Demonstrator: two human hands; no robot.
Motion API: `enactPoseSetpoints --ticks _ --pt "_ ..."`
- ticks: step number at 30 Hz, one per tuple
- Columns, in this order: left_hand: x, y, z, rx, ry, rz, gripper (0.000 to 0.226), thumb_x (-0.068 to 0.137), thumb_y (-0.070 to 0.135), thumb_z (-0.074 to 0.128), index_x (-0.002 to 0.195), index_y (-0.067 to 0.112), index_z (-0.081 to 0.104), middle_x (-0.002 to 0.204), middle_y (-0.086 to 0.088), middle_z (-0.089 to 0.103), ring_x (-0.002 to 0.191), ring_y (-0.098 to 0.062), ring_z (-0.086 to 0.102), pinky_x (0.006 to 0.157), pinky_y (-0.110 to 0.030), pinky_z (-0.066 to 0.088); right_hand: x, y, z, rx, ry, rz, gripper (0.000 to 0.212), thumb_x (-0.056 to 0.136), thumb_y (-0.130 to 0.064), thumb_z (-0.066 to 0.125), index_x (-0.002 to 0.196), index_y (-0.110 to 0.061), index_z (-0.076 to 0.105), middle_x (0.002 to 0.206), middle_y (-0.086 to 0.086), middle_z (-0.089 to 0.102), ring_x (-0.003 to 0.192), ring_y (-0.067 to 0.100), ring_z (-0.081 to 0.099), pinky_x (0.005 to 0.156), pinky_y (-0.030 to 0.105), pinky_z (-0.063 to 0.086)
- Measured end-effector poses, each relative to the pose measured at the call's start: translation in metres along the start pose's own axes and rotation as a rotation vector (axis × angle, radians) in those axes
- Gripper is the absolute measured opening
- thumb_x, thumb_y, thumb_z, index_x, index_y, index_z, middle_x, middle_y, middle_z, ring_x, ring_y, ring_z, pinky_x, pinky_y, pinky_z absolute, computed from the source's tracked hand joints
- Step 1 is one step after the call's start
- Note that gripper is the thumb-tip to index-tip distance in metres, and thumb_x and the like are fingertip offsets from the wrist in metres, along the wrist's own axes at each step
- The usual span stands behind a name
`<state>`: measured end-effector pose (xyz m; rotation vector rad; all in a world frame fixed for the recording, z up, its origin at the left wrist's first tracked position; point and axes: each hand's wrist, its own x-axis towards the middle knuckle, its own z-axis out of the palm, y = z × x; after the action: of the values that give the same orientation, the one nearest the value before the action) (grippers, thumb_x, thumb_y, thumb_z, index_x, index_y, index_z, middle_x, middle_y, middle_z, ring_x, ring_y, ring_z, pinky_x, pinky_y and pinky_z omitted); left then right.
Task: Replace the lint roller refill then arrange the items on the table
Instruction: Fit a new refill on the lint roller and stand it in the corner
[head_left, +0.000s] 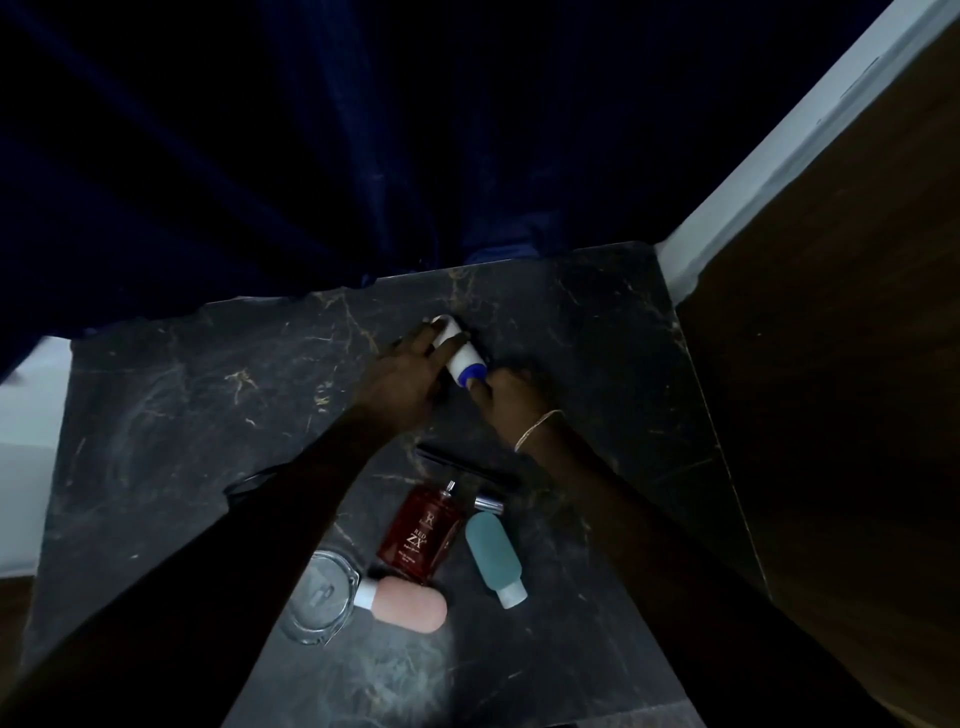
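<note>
While both hands work at the far middle of the table (182, 415), we log the grips first. The left hand (410, 376) wraps its fingers round the white roll (456, 349), which lies slanted on the table, one end far-left, the other near-right. The right hand (506, 392) pinches the blue end piece (474, 375) at the roll's near-right end. Any handle beyond that is hidden under the palm. A thin bracelet (537, 428) sits on the right wrist.

Judgement: the refill step is in hand, with the roll and blue piece being worked along one line. We cannot tell whether the roll is going on or coming off. To do it well, we would keep both parts on one axis and move them straight along it with a slight twist. The left grip should be firm without crushing the roll, with the table as a brace.

Nearer than the hands lie a slim black object (467, 462), a red perfume bottle (421, 535), a teal squeeze bottle (493, 556), a pink squeeze bottle (410, 605) and a clear glass dish (319, 597), loosely scattered. The arranging looks not yet done. A dark blue curtain (260, 156) hangs at the far side and a wooden panel (831, 364) stands at the right.
</note>
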<state>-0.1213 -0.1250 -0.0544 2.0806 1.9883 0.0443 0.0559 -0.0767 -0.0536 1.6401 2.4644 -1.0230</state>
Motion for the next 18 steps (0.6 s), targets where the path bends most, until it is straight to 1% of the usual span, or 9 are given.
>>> enactPoseSetpoints --ticks 2,3,5,7,9,10,13,15,18 --pt "0.008 0.007 -0.003 -0.037 0.069 0.028 0.069 0.092 0.027 0.068 0.155 0.023 0.042 0.162 -0.012 0.041 0.144 -0.034 0.047 0.111 -0.048 0.044 -0.002 0.003 -0.023 0.098 -0.018 0.031 0.04 0.096 -0.033 0.057 0.088 0.004 0.07 0.091 0.026 0.07 0.084 0.037 0.065 0.066 0.035 0.041" --pt "0.013 0.013 -0.005 -0.063 0.091 0.037 0.065 0.093 0.029 0.066 0.153 0.023 0.043 0.159 -0.009 0.045 0.139 -0.033 0.052 0.109 -0.046 0.047 -0.003 0.004 -0.036 0.165 -0.028 0.054 0.038 0.094 -0.032 0.061 0.08 0.002 0.07 0.079 0.022 0.069 0.071 0.031 0.064 0.06 0.029 0.037" --pt "0.026 0.027 -0.012 -0.119 0.128 0.052 0.06 0.095 0.031 0.063 0.152 0.022 0.044 0.154 -0.005 0.05 0.13 -0.03 0.059 0.102 -0.043 0.052 -0.002 0.004 -0.066 0.286 -0.024 0.071 0.034 0.091 -0.029 0.068 0.065 -0.007 0.065 0.053 0.006 0.059 0.045 0.009 0.053 0.049 0.02 0.035" --pt "0.039 0.04 -0.019 -0.212 0.144 0.054 0.056 0.095 0.03 0.064 0.148 0.02 0.048 0.147 -0.006 0.056 0.125 -0.031 0.062 0.099 -0.043 0.054 -0.003 0.003 -0.098 0.392 -0.027 0.069 0.023 0.091 -0.026 0.068 0.073 -0.012 0.066 0.049 -0.001 0.055 0.033 0.002 0.05 0.039 0.012 0.035" --pt "0.051 0.052 -0.022 -0.303 0.141 0.046 0.05 0.095 0.03 0.066 0.141 0.016 0.053 0.138 -0.009 0.061 0.121 -0.032 0.063 0.099 -0.046 0.052 -0.003 0.001 -0.125 0.513 -0.018 0.075 0.011 0.093 -0.026 0.063 0.093 -0.016 0.068 0.058 0.005 0.064 0.035 0.004 0.055 0.035 0.016 0.04" --pt "0.057 0.057 -0.023 -0.346 0.146 0.038 0.048 0.094 0.029 0.068 0.138 0.014 0.055 0.133 -0.011 0.063 0.118 -0.032 0.064 0.098 -0.046 0.052 -0.002 0.001 -0.137 0.553 0.01 0.083 0.013 0.095 -0.027 0.06 0.098 -0.017 0.068 0.061 0.006 0.066 0.038 0.007 0.057 0.036 0.018 0.042" --pt "0.075 0.073 -0.023 -0.493 0.179 -0.002 0.045 0.093 0.027 0.073 0.133 0.01 0.059 0.129 -0.012 0.066 0.116 -0.027 0.063 0.098 -0.032 0.046 0.004 0.005 -0.159 0.68 0.135 0.109 0.025 0.099 -0.026 0.05 0.104 -0.013 0.07 0.064 0.003 0.067 0.044 0.009 0.058 0.042 0.019 0.044" --pt "0.087 0.083 -0.023 -0.552 0.187 -0.034 0.046 0.094 0.027 0.072 0.136 0.014 0.058 0.131 -0.009 0.066 0.114 -0.014 0.059 0.096 -0.025 0.04 0.008 0.011 -0.167 0.797 0.178 0.118 0.031 0.102 -0.023 0.042 0.107 -0.009 0.069 0.07 0.005 0.067 0.052 0.013 0.059 0.045 0.021 0.043" --pt "0.105 0.091 -0.021 -0.601 0.176 -0.064 0.043 0.096 0.027 0.07 0.135 0.016 0.058 0.13 -0.005 0.067 0.106 -0.002 0.052 0.092 -0.025 0.043 0.016 0.02 -0.172 0.835 0.181 0.091 0.027 0.102 -0.017 0.039 0.103 -0.017 0.066 0.08 0.005 0.066 0.064 0.015 0.06 0.055 0.024 0.045"
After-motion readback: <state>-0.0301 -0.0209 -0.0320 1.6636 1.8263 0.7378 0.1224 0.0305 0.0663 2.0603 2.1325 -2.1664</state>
